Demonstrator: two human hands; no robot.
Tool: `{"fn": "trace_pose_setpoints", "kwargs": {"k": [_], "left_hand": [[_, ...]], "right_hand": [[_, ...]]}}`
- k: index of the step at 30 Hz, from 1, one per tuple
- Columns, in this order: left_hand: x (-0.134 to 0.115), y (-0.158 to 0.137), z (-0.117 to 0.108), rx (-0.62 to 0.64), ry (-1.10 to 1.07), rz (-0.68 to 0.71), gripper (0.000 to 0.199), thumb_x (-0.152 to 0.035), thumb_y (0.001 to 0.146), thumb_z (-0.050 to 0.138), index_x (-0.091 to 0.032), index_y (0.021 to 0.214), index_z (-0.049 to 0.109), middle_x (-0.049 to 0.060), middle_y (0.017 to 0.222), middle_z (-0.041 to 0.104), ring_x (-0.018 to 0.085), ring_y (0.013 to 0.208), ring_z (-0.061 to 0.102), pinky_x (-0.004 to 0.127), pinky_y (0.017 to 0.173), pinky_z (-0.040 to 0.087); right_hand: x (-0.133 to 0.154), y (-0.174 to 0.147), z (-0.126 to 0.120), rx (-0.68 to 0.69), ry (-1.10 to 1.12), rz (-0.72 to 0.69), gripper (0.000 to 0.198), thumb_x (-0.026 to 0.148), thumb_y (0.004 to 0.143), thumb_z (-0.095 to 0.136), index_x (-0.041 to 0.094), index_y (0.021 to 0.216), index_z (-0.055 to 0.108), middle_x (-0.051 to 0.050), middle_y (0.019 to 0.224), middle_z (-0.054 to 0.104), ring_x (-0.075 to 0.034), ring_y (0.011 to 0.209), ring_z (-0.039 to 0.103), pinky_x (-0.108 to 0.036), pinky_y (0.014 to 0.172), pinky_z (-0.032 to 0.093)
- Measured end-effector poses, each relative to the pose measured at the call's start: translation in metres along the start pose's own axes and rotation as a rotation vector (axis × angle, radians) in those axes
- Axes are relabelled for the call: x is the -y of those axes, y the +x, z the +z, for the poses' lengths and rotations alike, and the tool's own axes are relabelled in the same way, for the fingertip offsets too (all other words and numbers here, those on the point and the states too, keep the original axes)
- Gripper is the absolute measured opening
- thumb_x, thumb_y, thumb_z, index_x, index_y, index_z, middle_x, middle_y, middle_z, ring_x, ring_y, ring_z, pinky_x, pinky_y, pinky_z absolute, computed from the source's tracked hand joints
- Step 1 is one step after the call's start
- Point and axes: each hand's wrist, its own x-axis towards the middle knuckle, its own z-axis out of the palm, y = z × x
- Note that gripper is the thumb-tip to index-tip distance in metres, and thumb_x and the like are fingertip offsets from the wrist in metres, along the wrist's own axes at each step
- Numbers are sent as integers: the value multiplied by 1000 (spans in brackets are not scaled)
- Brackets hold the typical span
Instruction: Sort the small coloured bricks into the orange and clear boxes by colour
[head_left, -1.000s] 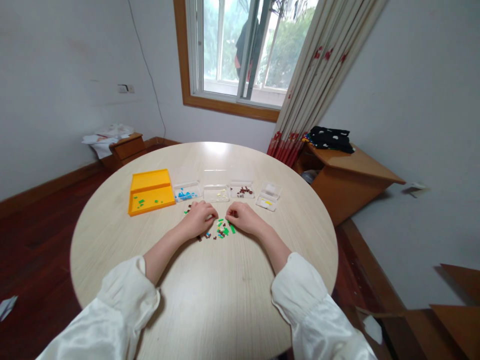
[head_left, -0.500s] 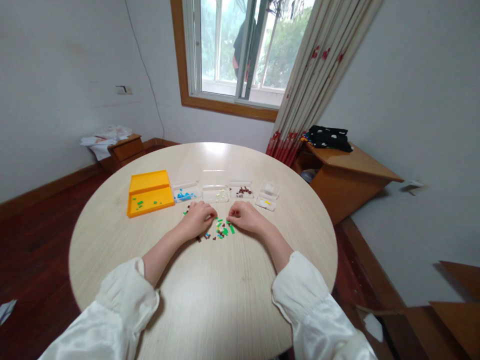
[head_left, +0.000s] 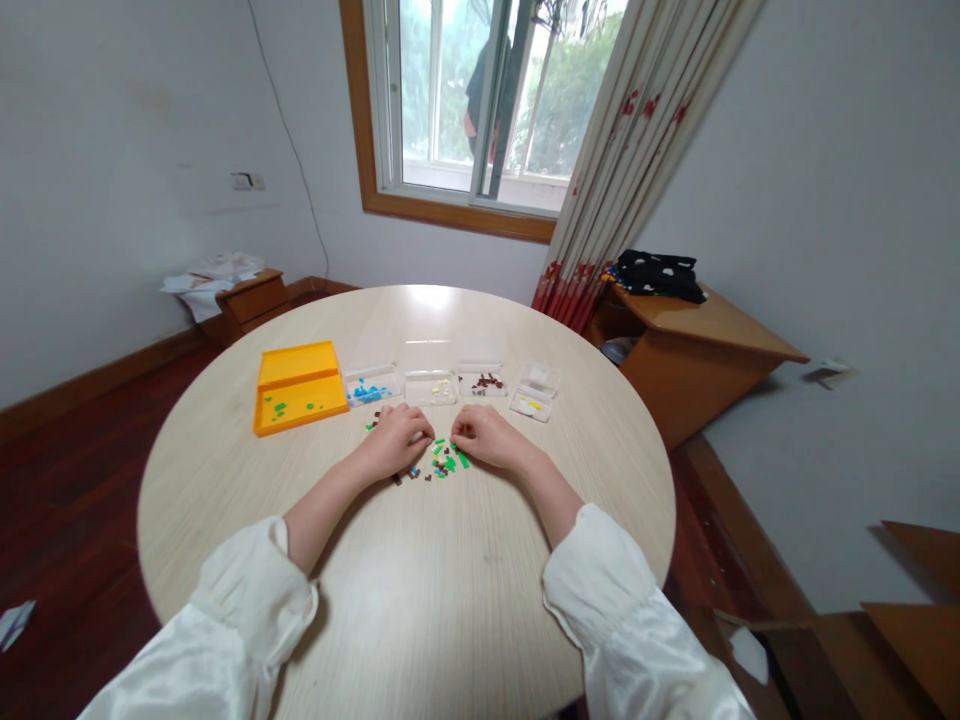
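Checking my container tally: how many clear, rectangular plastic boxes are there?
4, in a row rightward from the yellow-orange plastic case: box of blue pieces, box of cream pieces, box of brown pieces, smaller box of yellow pieces. None looks hidden.

Hands: two, left hand [head_left: 394,438] and right hand [head_left: 487,435]. Table [head_left: 435,570]: one, under the fingers [head_left: 420,424]. Yellow box [head_left: 300,360]: one, beyond and left of the left fingers; green pieces [head_left: 280,407] inside, about five. Clear boxes [head_left: 418,390]: four, in a row beyond the fingers; blue pieces [head_left: 369,391] in one, uncountable. Loose pieces [head_left: 450,464]: many, around the fingertips, too small to count.
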Motion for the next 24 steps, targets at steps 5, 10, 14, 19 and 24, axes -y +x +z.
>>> {"fn": "trace_pose_setpoints", "kwargs": {"k": [5,10,14,19,24], "left_hand": [[0,0,0,-17,-7,-6,16,-20,81,51,-18,78,67,7,87,67,23,90,54,37,80,32],[1,1,1,-50,-4,-41,15,-21,83,50,-17,80,64,6,81,67,23,85,55,37,79,32],[7,1,1,-138,1,-56,14,-20,82,50,-17,81,63,6,80,66,22,84,55,37,79,33],[19,0,-7,-282,-1,-91,12,-20,80,50,-18,82,62,5,84,66,21,84,56,37,79,34],[35,-3,-24,-522,-39,-248,13,-19,77,49,-18,80,61,5,85,67,20,82,57,33,76,38]], "right_hand": [[-1,0,1,-3,-18,-4,9,8,75,59,13,69,65,-2,72,60,-11,66,51,-22,65,37],[-3,1,4,-32,-25,-9,9,9,76,58,12,71,64,-4,74,61,-11,69,51,-23,66,37],[-5,1,2,-99,21,47,8,12,79,56,13,74,64,-3,73,63,-12,69,53,-23,67,38],[-11,0,-9,-235,93,107,12,16,81,52,14,74,62,-4,73,65,-13,68,56,-24,66,40],[-36,-3,-27,-537,115,187,13,20,78,50,15,73,61,-4,70,65,-14,65,58,-26,66,43]]}}
